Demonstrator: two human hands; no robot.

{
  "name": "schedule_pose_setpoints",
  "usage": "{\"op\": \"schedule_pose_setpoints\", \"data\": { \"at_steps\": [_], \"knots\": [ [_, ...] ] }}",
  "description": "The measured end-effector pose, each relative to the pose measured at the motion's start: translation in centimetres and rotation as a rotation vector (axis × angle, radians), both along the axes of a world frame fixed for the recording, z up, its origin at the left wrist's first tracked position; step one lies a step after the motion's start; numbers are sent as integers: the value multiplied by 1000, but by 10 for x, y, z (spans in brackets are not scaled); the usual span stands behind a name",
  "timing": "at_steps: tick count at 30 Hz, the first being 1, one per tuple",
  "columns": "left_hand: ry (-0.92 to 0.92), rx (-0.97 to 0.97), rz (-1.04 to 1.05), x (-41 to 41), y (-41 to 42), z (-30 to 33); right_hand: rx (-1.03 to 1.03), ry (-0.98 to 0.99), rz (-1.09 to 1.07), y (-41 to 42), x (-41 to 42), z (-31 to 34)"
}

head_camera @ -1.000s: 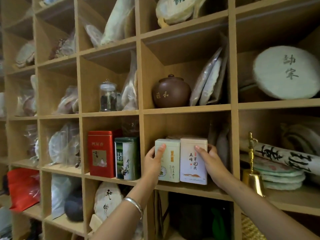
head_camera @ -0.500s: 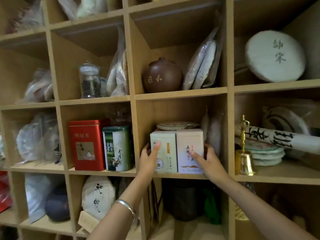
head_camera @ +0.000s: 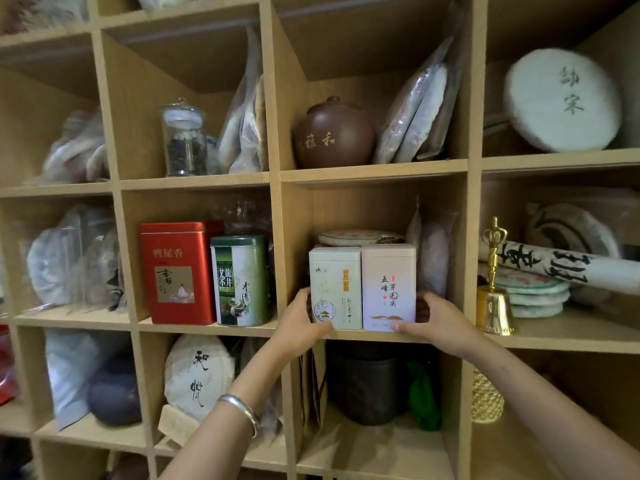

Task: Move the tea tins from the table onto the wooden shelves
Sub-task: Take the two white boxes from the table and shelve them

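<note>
Looking past your wrists, you cannot see what fills the dark compartment under the tins: only a black cylinder (head_camera: 367, 386) and something green (head_camera: 424, 396) show, and the plastic-wrapped bundles at far left are blurred. Your left hand (head_camera: 299, 323) has its fingers hidden behind the side of the pale green tin (head_camera: 335, 287), with the thumb lying across its lower front corner, so this grip is curled round the tin. Your right hand (head_camera: 440, 323) cups the side of the pale pink tin (head_camera: 388, 287), thumb along its bottom front edge, fingers partly tucked out of sight.

Both tins are tall, square-cornered boxes with lids on, printed with Chinese characters; they stand upright, touching side by side, on the wooden shelves (head_camera: 374, 166), in the middle compartment. A flat round tea cake (head_camera: 360, 237) lies behind them.

One compartment to the left, a red tin (head_camera: 176, 271) and a green-and-white tin (head_camera: 240, 280) stand together. Above those, a lidded glass jar (head_camera: 183, 138) holds dark leaves. A brown clay pot (head_camera: 334, 133) sits above your tins, with bagged discs leaning beside it. To the right stands a brass bell (head_camera: 493, 292) by a rolled scroll (head_camera: 568, 266).
</note>
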State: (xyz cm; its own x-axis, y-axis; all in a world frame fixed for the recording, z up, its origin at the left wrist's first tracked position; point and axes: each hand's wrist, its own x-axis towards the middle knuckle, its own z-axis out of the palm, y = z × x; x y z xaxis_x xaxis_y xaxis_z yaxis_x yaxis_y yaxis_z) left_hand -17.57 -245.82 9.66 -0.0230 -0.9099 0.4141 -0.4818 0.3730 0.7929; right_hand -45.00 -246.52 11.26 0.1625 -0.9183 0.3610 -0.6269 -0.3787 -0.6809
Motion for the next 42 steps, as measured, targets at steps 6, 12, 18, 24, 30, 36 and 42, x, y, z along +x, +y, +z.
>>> {"op": "schedule_pose_setpoints", "data": {
  "at_steps": [6,12,18,24,30,36,42],
  "knots": [
    [-119,-11,24,1,0,3,-9,88,-12,-4,1,-3],
    [-100,27,9,3,-3,4,61,66,8,-3,-1,3],
    [-62,56,-26,4,-5,5,108,64,-1,-6,-1,8],
    [-53,57,-27,4,-6,4,133,66,19,-7,-3,10],
    [-58,77,-27,5,-6,5,126,33,35,-8,-1,10],
    [-58,86,-33,5,-7,5,124,40,29,-6,0,10],
    [-62,82,-37,6,-8,5,110,47,35,-3,-1,11]
  ]
}}
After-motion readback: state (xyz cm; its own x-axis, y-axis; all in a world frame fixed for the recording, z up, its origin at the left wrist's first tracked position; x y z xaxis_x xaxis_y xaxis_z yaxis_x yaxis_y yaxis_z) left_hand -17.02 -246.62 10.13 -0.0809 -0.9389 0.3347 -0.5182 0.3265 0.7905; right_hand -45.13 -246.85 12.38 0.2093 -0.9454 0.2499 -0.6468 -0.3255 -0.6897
